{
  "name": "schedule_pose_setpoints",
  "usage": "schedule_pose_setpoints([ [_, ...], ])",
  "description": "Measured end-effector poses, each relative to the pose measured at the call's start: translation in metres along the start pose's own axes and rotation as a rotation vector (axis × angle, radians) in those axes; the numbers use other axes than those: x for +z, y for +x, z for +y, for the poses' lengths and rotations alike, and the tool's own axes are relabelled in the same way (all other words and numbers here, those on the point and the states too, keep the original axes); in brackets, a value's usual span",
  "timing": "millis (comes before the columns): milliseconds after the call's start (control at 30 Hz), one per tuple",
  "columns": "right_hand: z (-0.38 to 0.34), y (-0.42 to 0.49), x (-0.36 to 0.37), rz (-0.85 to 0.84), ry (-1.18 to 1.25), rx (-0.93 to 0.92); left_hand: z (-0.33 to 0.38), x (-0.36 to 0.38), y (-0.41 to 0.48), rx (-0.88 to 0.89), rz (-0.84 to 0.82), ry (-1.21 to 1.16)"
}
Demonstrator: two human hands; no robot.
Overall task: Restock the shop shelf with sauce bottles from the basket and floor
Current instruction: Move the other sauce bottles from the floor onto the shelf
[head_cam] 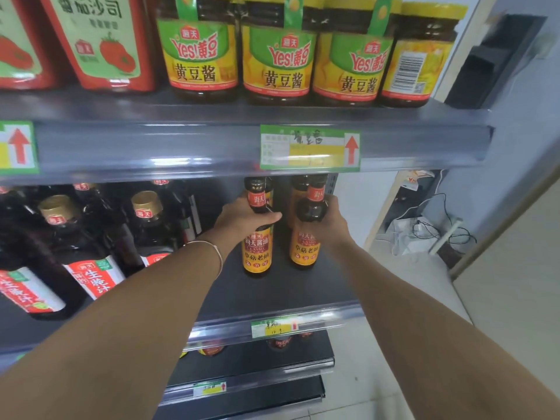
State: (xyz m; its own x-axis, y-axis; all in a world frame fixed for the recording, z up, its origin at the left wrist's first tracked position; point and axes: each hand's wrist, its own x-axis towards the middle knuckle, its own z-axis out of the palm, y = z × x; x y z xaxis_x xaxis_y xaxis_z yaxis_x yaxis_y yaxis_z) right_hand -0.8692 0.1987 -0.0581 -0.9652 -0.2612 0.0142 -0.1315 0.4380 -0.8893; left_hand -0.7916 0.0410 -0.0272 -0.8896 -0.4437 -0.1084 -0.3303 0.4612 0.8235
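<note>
We see a green price label (309, 148) with a red arrow, yellow-labelled bean paste jars (280, 56) just above it, red ketchup packs (103, 40) up to its left, and black cables (424, 228) draped over white boxes (403, 239) down to its right.

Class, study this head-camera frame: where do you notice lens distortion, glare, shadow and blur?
Head view: wide-angle distortion tilts the shelf rail and stretches both forearms toward the lower corners; pale glare streaks its clear plastic; the upper shelf shades the necks of the sauce bottles gripped by the left hand and right hand; print on the price tag is too blurred to read.
</note>
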Motion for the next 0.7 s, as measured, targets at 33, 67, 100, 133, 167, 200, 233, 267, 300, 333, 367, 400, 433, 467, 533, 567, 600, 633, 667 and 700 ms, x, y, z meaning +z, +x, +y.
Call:
schedule_pose_setpoints([
  [33,0.001,0.0,0.001,0.008,0.026,0.006,0.0,0.001,0.0,0.004,-0.001,-0.016],
  [67,0.003,0.0,0.003,0.016,0.05,0.018,0.0,0.001,-0.001,0.005,0.0,-0.031],
  [100,0.004,-0.001,0.005,0.021,0.074,0.031,0.0,0.001,-0.002,0.005,0.0,-0.041],
  [133,0.006,-0.002,0.006,0.023,0.088,0.045,-0.001,0.002,-0.004,0.001,-0.007,-0.046],
  [167,0.008,-0.002,0.008,0.02,0.087,0.054,-0.002,0.003,-0.006,-0.005,-0.015,-0.051],
  [200,0.009,-0.004,0.009,0.017,0.071,0.06,-0.002,0.004,-0.008,-0.016,-0.022,-0.061],
  [233,0.01,-0.005,0.01,0.02,0.048,0.076,-0.004,0.005,-0.01,-0.027,-0.023,-0.075],
  [267,0.011,-0.006,0.012,0.03,0.022,0.096,-0.006,0.007,-0.012,-0.034,-0.018,-0.088],
  [300,0.011,-0.007,0.014,0.041,-0.001,0.125,-0.007,0.009,-0.013,-0.033,-0.004,-0.098],
  [333,0.01,-0.008,0.015,0.05,-0.019,0.152,-0.008,0.011,-0.013,-0.027,0.015,-0.105],
  [367,0.01,-0.008,0.016,0.059,-0.031,0.168,-0.009,0.014,-0.013,-0.017,0.035,-0.112],
  [400,0.01,-0.007,0.018,0.066,-0.036,0.173,-0.009,0.016,-0.012,-0.012,0.053,-0.117],
  [433,0.009,-0.007,0.019,0.072,-0.039,0.174,-0.008,0.018,-0.011,-0.004,0.068,-0.122],
  [467,0.009,-0.006,0.02,0.08,-0.038,0.172,-0.007,0.02,-0.01,0.005,0.08,-0.126],
  [533,0.009,-0.004,0.02,0.087,-0.041,0.167,-0.005,0.023,-0.007,0.021,0.096,-0.131],
  [567,0.009,-0.002,0.02,0.084,-0.043,0.166,-0.005,0.024,-0.006,0.026,0.1,-0.132],
  [600,0.01,-0.001,0.02,0.081,-0.041,0.166,-0.004,0.025,-0.005,0.027,0.102,-0.131],
  [633,0.011,0.0,0.02,0.076,-0.043,0.166,-0.004,0.026,-0.005,0.026,0.106,-0.129],
  [667,0.012,0.0,0.019,0.073,-0.043,0.163,-0.004,0.027,-0.005,0.023,0.114,-0.125],
  [700,0.012,0.0,0.019,0.072,-0.045,0.164,-0.004,0.028,-0.004,0.022,0.121,-0.118],
])
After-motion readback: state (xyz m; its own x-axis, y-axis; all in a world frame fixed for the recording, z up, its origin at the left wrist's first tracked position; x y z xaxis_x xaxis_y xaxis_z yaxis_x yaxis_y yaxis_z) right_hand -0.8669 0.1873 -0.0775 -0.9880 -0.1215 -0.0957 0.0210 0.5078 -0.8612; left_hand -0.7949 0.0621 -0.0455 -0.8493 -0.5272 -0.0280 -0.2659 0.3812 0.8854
